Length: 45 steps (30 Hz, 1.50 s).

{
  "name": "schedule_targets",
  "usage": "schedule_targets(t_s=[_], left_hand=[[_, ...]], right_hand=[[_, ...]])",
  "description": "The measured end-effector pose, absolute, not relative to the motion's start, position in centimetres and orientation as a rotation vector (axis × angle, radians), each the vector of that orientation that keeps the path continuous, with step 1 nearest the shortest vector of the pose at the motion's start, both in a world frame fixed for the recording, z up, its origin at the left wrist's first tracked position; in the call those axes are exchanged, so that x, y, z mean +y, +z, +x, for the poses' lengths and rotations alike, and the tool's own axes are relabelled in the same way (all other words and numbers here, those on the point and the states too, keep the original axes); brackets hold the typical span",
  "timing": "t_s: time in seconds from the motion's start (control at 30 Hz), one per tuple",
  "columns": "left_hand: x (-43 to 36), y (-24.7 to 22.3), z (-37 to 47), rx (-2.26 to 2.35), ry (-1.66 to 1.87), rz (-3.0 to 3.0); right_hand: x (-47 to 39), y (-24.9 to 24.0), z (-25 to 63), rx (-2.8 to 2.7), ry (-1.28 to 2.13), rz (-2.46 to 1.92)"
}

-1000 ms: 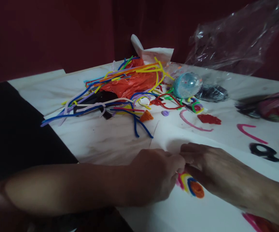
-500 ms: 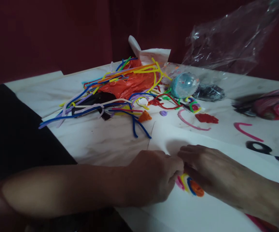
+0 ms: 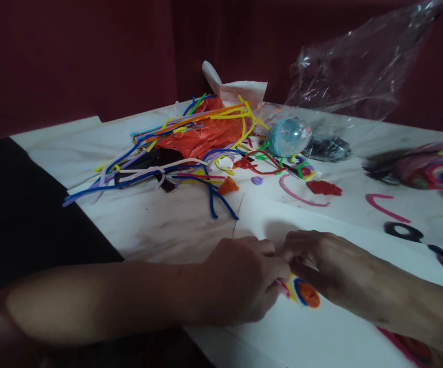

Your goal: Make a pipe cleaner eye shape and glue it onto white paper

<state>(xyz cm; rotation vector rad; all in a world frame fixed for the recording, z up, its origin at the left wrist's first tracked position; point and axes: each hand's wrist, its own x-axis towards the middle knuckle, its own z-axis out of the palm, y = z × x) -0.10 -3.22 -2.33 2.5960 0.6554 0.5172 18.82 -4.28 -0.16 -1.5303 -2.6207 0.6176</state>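
A coil of bent fuzzy strips [image 3: 306,294], orange in the middle with blue, white, yellow and pink around it, lies on white paper [image 3: 283,337]. My left hand [image 3: 246,281] is closed at the coil's pink left edge, its fingertips pinching the pink strip. My right hand [image 3: 313,260] reaches in from the right, fingers bent and pressed together just above the coil, close to my left fingertips. What the right fingers hold, if anything, is hidden. Under my right forearm another pink-edged coil [image 3: 417,350] partly shows.
Behind the hands lie many coloured strips [image 3: 137,176], orange-red plastic [image 3: 202,135] and a clear-topped blue ball [image 3: 290,137]. Clear plastic film [image 3: 352,71] rises at the back right. Black curved pieces [image 3: 403,231] and a colourful coiled piece [image 3: 436,166] are at the right.
The view has shifted slightly, so items on the right appear a little further left. Both hands stay at the coil, and more of its orange centre shows.
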Motion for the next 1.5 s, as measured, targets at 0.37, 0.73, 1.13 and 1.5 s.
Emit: schedule_targets(t_s=[0.37,0.73,1.13,1.5], left_hand=[[-3.3,-2.1,-0.5,0.486,0.390,2.842],[-4.2,-2.4,-0.9,0.241,0.402,3.114],[-4.1,-1.5,-0.9,0.312,0.639,2.967],[-3.4,-1.7,-0.9,0.609,0.464,2.828]], right_hand=[[-4.4,0.2,18.4,-2.662,0.547,-1.564],[-4.3,-1.0,18.4,-2.650,0.443,-1.486],[-6.3,-0.2,19.3,-2.343,0.603,-1.589],[-9.1,-2.4,18.1,-2.370,-0.147,-1.557]])
